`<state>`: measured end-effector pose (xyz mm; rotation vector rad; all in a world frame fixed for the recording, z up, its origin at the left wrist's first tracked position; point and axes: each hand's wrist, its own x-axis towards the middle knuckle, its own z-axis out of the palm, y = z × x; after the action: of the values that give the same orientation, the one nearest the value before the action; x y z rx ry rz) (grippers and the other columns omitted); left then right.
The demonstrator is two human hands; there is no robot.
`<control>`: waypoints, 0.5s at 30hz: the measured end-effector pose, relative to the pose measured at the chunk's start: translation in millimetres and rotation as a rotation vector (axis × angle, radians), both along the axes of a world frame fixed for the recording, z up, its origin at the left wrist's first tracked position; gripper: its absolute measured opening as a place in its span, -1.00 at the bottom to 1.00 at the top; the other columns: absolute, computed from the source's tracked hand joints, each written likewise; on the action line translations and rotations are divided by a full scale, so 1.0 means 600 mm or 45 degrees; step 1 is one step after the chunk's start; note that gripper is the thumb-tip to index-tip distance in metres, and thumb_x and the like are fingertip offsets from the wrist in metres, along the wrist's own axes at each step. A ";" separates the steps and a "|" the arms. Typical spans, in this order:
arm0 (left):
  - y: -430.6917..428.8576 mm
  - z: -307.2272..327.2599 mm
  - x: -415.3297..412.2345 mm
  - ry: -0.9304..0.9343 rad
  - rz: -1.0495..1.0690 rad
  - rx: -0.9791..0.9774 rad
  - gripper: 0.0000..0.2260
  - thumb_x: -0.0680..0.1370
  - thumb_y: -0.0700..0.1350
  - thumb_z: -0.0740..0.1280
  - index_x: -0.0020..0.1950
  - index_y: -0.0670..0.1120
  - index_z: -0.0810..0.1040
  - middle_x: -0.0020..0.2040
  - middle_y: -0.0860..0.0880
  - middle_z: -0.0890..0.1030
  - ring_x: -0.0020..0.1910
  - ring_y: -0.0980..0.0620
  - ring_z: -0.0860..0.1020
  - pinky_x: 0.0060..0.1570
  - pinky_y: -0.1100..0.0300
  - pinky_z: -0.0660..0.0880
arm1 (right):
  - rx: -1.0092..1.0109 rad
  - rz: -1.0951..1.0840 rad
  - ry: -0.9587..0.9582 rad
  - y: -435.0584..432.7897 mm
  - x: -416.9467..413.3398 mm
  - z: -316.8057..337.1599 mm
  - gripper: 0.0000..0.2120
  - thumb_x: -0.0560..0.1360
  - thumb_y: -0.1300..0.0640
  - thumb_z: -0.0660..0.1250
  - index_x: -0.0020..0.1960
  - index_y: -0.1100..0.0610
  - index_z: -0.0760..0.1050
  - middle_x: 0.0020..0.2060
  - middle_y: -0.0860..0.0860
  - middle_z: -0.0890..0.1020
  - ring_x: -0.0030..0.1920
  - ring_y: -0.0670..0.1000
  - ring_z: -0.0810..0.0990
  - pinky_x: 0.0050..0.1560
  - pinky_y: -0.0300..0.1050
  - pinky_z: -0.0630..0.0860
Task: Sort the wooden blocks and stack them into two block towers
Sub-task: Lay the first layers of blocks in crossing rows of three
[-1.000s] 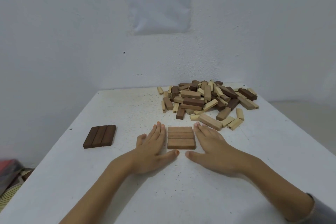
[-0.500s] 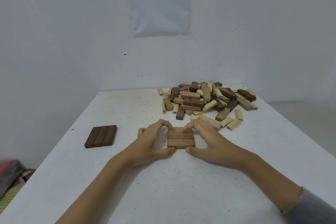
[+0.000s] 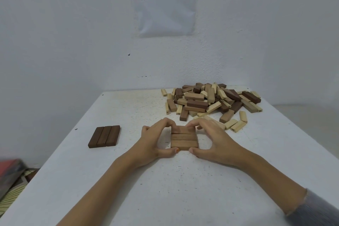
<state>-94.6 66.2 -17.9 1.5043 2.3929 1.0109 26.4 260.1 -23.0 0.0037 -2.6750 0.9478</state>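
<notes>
Three medium-brown blocks (image 3: 184, 140) lie side by side as a flat square layer in the middle of the white table (image 3: 183, 189). My left hand (image 3: 156, 141) curls round the layer's left side, fingertips on the far edge and thumb at the near edge. My right hand (image 3: 211, 139) grips the right side the same way. Left of them lies a second flat layer of three dark-brown blocks (image 3: 104, 136), untouched. A mixed pile of pale, medium and dark blocks (image 3: 211, 101) sits at the far right of the table.
A printed paper sheet (image 3: 165, 2) hangs on the white wall behind the table. Striped and red fabric (image 3: 11, 180) lies on the floor beyond the table's left edge. The table's right edge runs close to the pile.
Both hands lay flat beside the medium-brown layer a second ago. Their fingers have since curled over its far edge and the thumbs closed on its near edge.
</notes>
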 end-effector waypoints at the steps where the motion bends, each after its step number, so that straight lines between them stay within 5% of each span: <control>1: 0.000 0.000 0.000 -0.002 0.008 0.009 -0.62 0.43 0.00 0.47 0.14 0.06 0.37 0.12 0.19 0.50 0.13 0.37 0.32 0.19 0.31 0.11 | -0.024 -0.013 0.008 0.000 0.000 0.000 -0.49 0.37 -0.02 0.51 0.22 -0.24 0.36 0.16 -0.25 0.45 0.22 -0.24 0.36 0.21 -0.21 0.38; 7: 0.001 -0.008 -0.011 -0.009 0.021 -0.047 -0.47 0.36 0.15 0.46 0.21 0.12 0.29 0.18 0.27 0.44 0.25 0.38 0.33 0.24 0.30 0.09 | -0.080 -0.038 -0.038 0.000 -0.002 -0.005 -0.39 0.32 -0.08 0.52 0.25 -0.31 0.29 0.16 -0.18 0.46 0.23 -0.18 0.38 0.26 -0.07 0.42; 15: -0.003 -0.004 -0.011 -0.057 0.083 0.018 -0.42 0.32 0.02 0.57 0.17 0.20 0.28 0.15 0.25 0.51 0.14 0.38 0.26 0.14 0.36 0.17 | -0.081 -0.045 0.000 -0.001 -0.005 -0.006 -0.33 0.22 -0.13 0.54 0.23 -0.31 0.28 0.15 -0.18 0.46 0.19 -0.13 0.44 0.18 0.01 0.50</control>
<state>-101.3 64.7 -20.4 1.4010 2.4239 1.0653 23.5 259.2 -26.7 -0.0570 -2.6346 1.0215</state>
